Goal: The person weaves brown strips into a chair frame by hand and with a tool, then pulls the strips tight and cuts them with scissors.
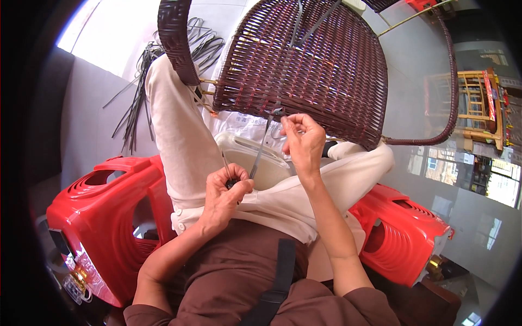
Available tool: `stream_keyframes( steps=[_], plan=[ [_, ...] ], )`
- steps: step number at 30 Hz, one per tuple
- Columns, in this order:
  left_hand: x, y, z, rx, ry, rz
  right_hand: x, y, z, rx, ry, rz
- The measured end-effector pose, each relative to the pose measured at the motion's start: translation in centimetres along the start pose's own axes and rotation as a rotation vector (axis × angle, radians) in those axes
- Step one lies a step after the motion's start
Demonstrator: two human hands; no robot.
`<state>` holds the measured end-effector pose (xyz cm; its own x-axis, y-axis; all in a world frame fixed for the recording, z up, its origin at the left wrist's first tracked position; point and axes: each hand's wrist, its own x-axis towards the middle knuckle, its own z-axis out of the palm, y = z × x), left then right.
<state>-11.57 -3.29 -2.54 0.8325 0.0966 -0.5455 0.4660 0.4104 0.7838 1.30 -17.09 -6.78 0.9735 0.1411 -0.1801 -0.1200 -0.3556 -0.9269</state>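
Observation:
A dark brown woven wicker chair (304, 70) leans in front of me, its weave facing me. A flat grey strip (263, 144) runs from a small knot-like fold at the woven panel's near edge down to my left hand (220, 198). That hand is closed on the strip's end and on a dark-handled tool with a thin metal shaft (224, 160) pointing up. At the edge beside the fold, my right hand (305, 142) is closed in a pinch; what lies between its fingertips is too small to make out. More grey strip (295, 30) lies across the weave.
A heap of loose grey strips (142, 92) lies on the floor at the left. Red plastic stools stand to my left (117, 190) and right (405, 228). A pale rounded thing (266, 163) is between my legs. Bamboo-like furniture (478, 103) stands at the far right.

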Motion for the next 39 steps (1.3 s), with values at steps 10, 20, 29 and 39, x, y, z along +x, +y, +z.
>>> stream_keyframes(
  steps=[10, 20, 29, 39],
  plan=[
    [0.4, -0.3, -0.3, 0.010, -0.017, -0.004, 1.7, -1.8, 0.6, -0.096, 0.133, 0.033],
    [-0.8, 1.0, -1.7, 0.079, -0.033, -0.044, -0.7, -0.3, 0.2, -0.074, 0.157, -0.306],
    [-2.0, 0.8, 0.0, 0.307, -0.126, 0.165, -3.0, -1.0, 2.1, 0.623, -0.205, 0.451],
    [-2.8, 1.0, 0.2, 0.473, -0.217, 0.185, -3.7, -1.2, 2.1, 0.538, -0.152, 0.429]
  ],
)
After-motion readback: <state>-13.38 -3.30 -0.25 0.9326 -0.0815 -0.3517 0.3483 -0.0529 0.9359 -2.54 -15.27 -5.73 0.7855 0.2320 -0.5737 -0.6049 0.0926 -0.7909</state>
